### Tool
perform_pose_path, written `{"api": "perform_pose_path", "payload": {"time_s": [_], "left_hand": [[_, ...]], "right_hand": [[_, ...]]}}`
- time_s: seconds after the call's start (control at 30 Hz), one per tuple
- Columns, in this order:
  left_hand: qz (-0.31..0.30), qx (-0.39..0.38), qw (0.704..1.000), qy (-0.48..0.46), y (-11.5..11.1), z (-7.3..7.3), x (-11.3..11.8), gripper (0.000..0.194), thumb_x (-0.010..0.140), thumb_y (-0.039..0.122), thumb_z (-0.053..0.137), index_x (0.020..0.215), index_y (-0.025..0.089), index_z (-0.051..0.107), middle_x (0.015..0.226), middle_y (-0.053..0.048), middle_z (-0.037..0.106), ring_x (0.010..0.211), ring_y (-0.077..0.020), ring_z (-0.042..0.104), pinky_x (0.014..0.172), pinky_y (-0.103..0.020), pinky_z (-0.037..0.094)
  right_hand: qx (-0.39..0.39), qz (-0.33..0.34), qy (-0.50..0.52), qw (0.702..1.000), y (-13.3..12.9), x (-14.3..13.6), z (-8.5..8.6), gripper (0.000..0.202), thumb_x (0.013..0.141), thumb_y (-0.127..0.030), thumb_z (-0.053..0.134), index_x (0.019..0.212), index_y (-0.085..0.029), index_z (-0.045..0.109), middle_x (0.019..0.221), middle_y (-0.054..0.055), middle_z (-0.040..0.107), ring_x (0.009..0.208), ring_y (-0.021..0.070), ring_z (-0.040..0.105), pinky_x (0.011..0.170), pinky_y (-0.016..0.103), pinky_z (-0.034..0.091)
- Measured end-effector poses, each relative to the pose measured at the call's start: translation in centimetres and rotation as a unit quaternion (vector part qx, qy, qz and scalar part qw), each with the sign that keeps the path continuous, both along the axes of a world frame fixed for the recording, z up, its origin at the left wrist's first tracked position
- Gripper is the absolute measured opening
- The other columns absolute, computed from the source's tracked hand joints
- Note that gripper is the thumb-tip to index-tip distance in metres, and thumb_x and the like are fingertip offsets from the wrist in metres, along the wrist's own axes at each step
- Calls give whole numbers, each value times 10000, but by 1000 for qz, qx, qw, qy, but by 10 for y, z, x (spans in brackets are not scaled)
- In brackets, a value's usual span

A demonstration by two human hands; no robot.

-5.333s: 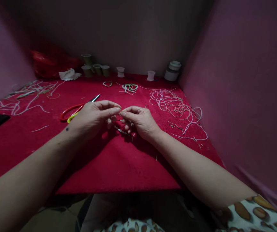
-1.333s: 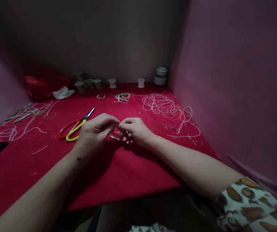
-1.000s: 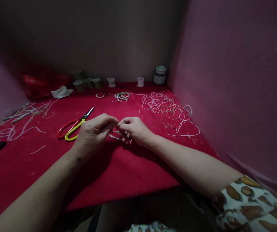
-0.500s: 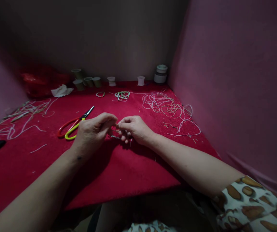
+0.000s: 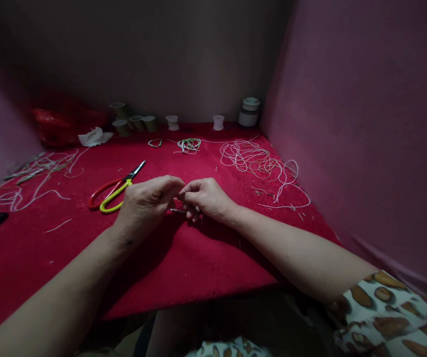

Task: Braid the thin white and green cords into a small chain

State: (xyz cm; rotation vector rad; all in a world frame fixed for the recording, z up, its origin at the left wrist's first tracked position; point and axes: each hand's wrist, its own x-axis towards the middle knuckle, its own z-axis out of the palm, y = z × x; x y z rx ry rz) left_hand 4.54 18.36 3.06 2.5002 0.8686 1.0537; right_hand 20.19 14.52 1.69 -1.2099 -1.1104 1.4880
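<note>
Over the middle of the red cloth, my left hand [image 5: 148, 201] and my right hand [image 5: 208, 198] meet at the fingertips. Both are closed in a pinch on a thin braided cord [image 5: 177, 210], which shows as a short stretch beneath the fingers. Most of the cord is hidden by the hands, so its full shape cannot be made out. Just left of my left hand lie scissors [image 5: 118, 191] with one red and one yellow handle, blades pointing away to the upper right, partly covered by the hand.
Loose pale cord [image 5: 250, 158] tangles at the right, with short clippings nearby. More cord strands [image 5: 42, 168] lie at the left. Braided loops [image 5: 189, 145], spools [image 5: 218, 122], a lidded jar [image 5: 249, 112], crumpled tissue [image 5: 94, 137] and a red plastic bag [image 5: 64, 124] line the back.
My left hand has shifted slightly to the right, closer against my right hand's fingertips. The right hand stays almost in place. The scissors and table items have not been moved.
</note>
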Motion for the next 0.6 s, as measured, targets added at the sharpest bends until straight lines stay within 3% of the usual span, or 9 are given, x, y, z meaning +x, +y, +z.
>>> {"api": "perform_pose_path", "payload": {"time_s": [0.4, 0.6], "left_hand": [[38, 31, 998, 30, -4, -3, 4, 226, 910, 347, 543, 822, 261, 732, 768, -26, 744, 685, -182, 668, 662, -279, 473], [28, -21, 999, -12, -6, -3, 4, 131, 863, 313, 621, 790, 272, 722, 789, -22, 747, 709, -189, 681, 690, -285, 491]], "right_hand": [[51, -3, -39, 998, -2, 2, -2, 276, 763, 28, 491, 588, -176, 552, 415, -52, 554, 348, 85, 521, 354, 166, 420], [49, -7, -22, 999, -3, 1, -2, 255, 749, 24, 487, 600, -173, 549, 416, -60, 552, 343, 78, 510, 347, 161, 408]]}}
